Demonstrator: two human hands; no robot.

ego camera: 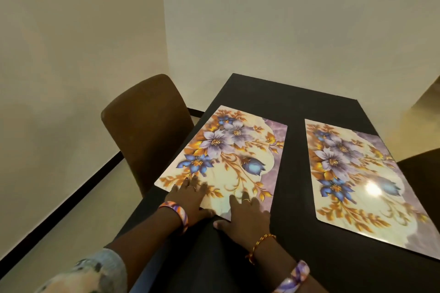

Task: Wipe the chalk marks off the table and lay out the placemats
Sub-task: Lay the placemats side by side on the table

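Note:
Two glossy floral placemats lie flat on the black table [295, 107]. The left placemat [233, 150] sits near the table's left edge, and the right placemat [357, 173] lies beside it with a dark gap between them. My left hand [190, 200] rests palm down on the near left corner of the left placemat, fingers spread. My right hand [247, 216] lies flat on that mat's near edge, thumb on the bare table. Neither hand grips anything. No chalk marks or cloth are visible.
A brown upholstered chair [145, 131] stands at the table's left side, close to the left placemat. Another dark chair back [421, 169] shows at the right edge. Cream walls meet in a corner beyond the table.

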